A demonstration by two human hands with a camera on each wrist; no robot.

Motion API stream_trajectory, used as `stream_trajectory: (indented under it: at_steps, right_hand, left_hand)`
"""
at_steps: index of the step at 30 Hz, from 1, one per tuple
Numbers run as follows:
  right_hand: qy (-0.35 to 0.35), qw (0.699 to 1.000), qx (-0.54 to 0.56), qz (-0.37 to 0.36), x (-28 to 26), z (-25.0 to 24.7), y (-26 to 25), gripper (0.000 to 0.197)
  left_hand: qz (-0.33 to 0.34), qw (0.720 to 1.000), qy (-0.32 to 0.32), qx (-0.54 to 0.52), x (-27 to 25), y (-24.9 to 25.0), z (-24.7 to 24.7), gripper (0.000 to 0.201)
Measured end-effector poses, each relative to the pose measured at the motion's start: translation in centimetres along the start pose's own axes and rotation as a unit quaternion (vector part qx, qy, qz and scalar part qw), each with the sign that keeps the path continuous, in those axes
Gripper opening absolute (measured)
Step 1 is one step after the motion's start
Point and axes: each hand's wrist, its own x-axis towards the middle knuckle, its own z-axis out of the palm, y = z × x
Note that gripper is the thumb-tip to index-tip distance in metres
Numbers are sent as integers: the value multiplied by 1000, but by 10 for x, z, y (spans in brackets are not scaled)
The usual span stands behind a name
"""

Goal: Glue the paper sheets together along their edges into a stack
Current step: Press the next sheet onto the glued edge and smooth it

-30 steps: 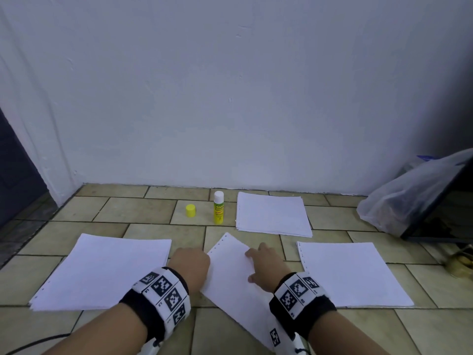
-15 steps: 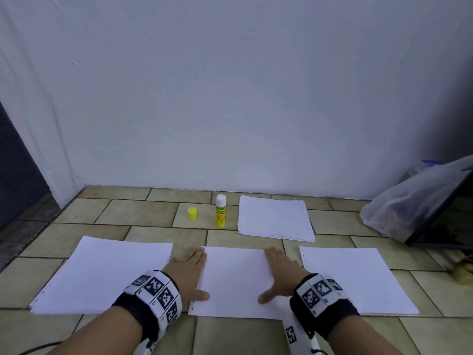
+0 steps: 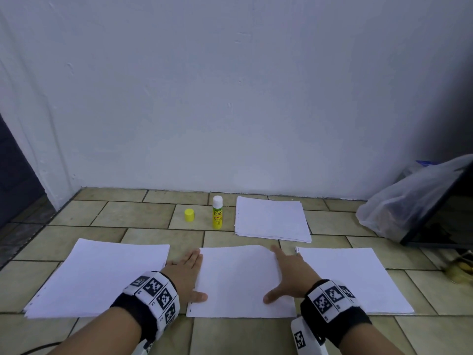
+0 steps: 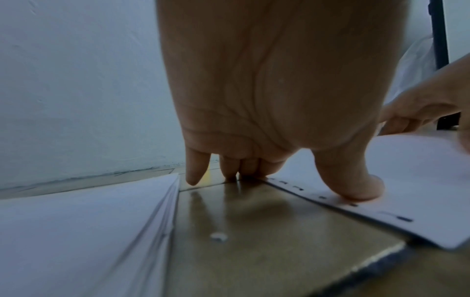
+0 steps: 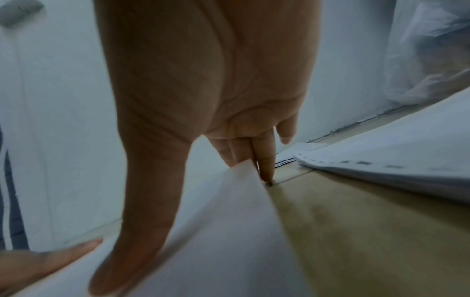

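Both hands, left [image 3: 184, 272] and right [image 3: 289, 274], lay flat squaring the white perforated sheet [image 3: 238, 280]; uncapped yellow glue stick [image 3: 217, 212] at 12 o'clock untouched, gluing not started.

A second ago the middle sheet [image 3: 240, 280] lay skewed, one corner pointing toward the wall. It has since been turned and now sits square between the left pile [image 3: 97, 278] and right pile [image 3: 353, 278]. The left hand [image 3: 185, 275] has moved from the sheet's upper left edge to lie flat along its left side, thumb on the near corner. The right hand [image 3: 289, 278] has shifted from the sheet's top to its right edge, fingers spread.
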Motion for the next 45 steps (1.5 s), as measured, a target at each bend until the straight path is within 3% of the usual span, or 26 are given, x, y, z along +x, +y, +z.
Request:
stream_trajectory:
  at_steps: [3, 6, 10, 12, 21, 28, 32, 36, 42, 45]
  right_hand:
    - [70, 987, 142, -10, 1, 0, 6, 126]
    - [147, 960, 240, 6, -5, -4, 9, 104]
    - [47, 981, 189, 1, -13, 1, 13, 48]
    - [19, 986, 167, -1, -15, 6, 16, 36]
    - [98, 960, 260, 16, -13, -3, 37, 31]
    - [191, 910, 367, 7, -30, -43, 59, 35]
    - [270, 892, 360, 38, 1, -55, 63, 37]
    - [312, 905, 280, 74, 56, -57, 60, 39]
    - [284, 932, 189, 125, 102, -62, 53, 41]
    - [242, 952, 127, 140, 113, -64, 56, 29]
  left_hand:
    - [0, 1000, 1, 0, 0, 0, 2, 95]
    - [2, 1000, 4, -8, 1, 0, 2, 95]
    - [3, 1000, 6, -14, 0, 0, 3, 94]
    - [4, 1000, 5, -17, -1, 0, 3, 93]
    - [2, 999, -2, -33, 1, -1, 1, 82]
    - [-15, 1000, 1, 3, 5, 2, 2, 84]
    - [-26, 1000, 0, 5, 5, 5, 2, 85]
    - [-39, 999, -10, 20, 5, 8, -1, 85]
    - [-47, 999, -13, 24, 10, 7, -1, 87]
    - [-37, 999, -6, 17, 9, 4, 1, 86]
